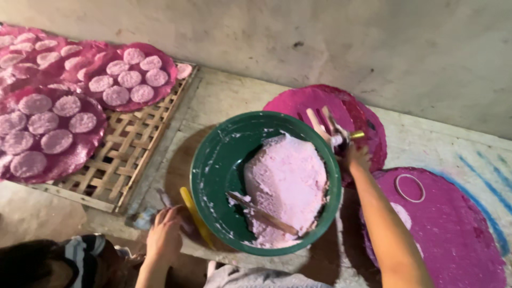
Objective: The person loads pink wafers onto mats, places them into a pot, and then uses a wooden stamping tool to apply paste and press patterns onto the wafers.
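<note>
A green basin sits on the floor with a big lump of pale pink dough inside; a wooden stick lies against the dough. My right hand is just past the basin's far right rim, closed around a bundle of thin wooden sticks and a small yellow-tipped tool. My left hand rests on the floor at the basin's near left, fingers spread, beside a yellow stick.
Round magenta sheets lie to the right, one carrying a white ring. At left, a bamboo lattice tray holds magenta sheets with several round pale pink cakes. A person's dark hair and striped clothing show at bottom left.
</note>
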